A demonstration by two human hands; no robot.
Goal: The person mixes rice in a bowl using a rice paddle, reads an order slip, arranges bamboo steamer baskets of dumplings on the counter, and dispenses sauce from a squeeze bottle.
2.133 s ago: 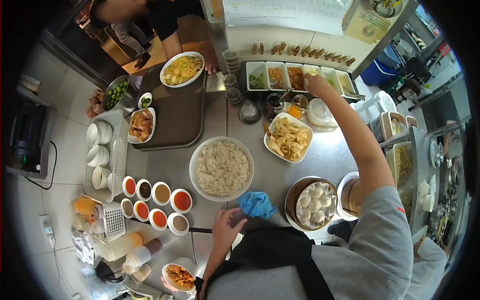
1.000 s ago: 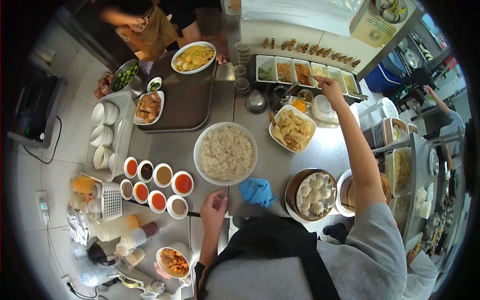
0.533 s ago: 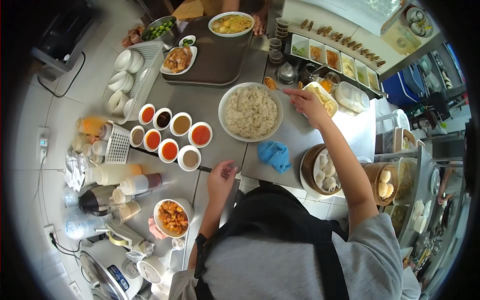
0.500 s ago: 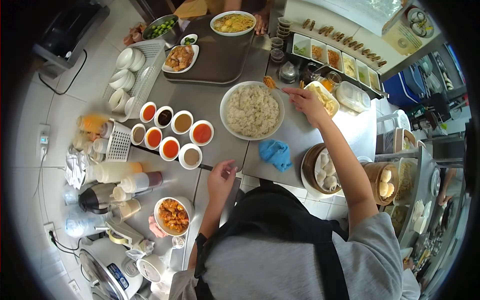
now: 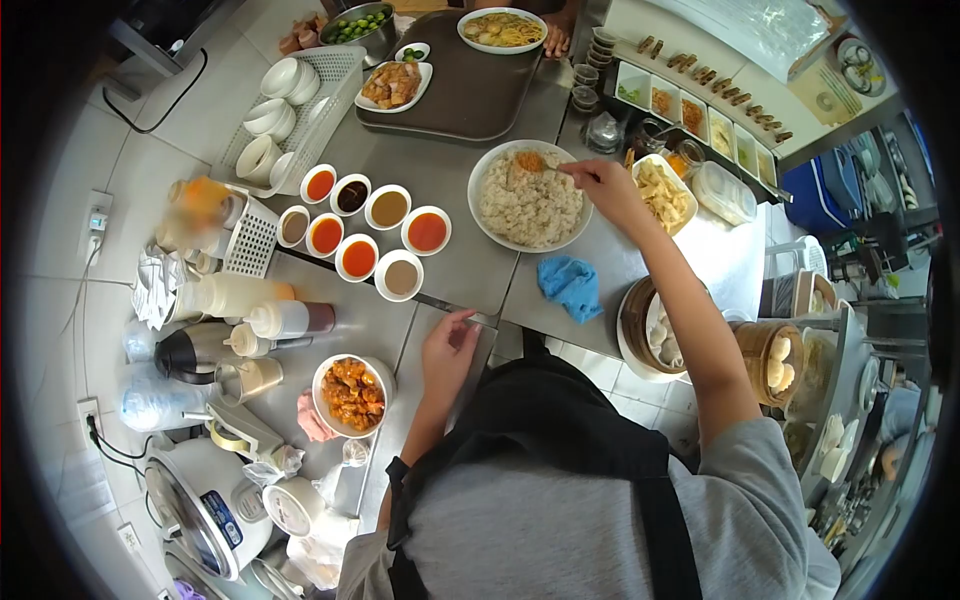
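My right hand (image 5: pixel 608 192) is closed on a spoon (image 5: pixel 556 168) at the far right rim of a large white bowl (image 5: pixel 486 232) of rice (image 5: pixel 530 212). An orange crumbly topping (image 5: pixel 530 161) shows at the spoon's tip, over the rice's far side; whether it lies on the spoon or on the rice I cannot tell. My left hand (image 5: pixel 449 350) hovers at the counter's near edge, fingers loosely curled and apart, holding nothing. Close by that hand are several small sauce bowls (image 5: pixel 427 230) and a tub of glazed orange-red pieces (image 5: pixel 352 395).
A brown tray (image 5: pixel 470 95) holds a noodle bowl (image 5: pixel 503 31) and a meat dish (image 5: pixel 396 85); another person's hand (image 5: pixel 558 38) is beside it. A blue cloth (image 5: pixel 568 288) lies near the bowl. Bamboo steamers (image 5: pixel 766 362) stand right, squeeze bottles (image 5: pixel 290 320) left.
My right hand has moved the spoon of orange topping from beyond the bowl's rim to over the rice. The camera view has shifted a little. My left hand stays near the edge.
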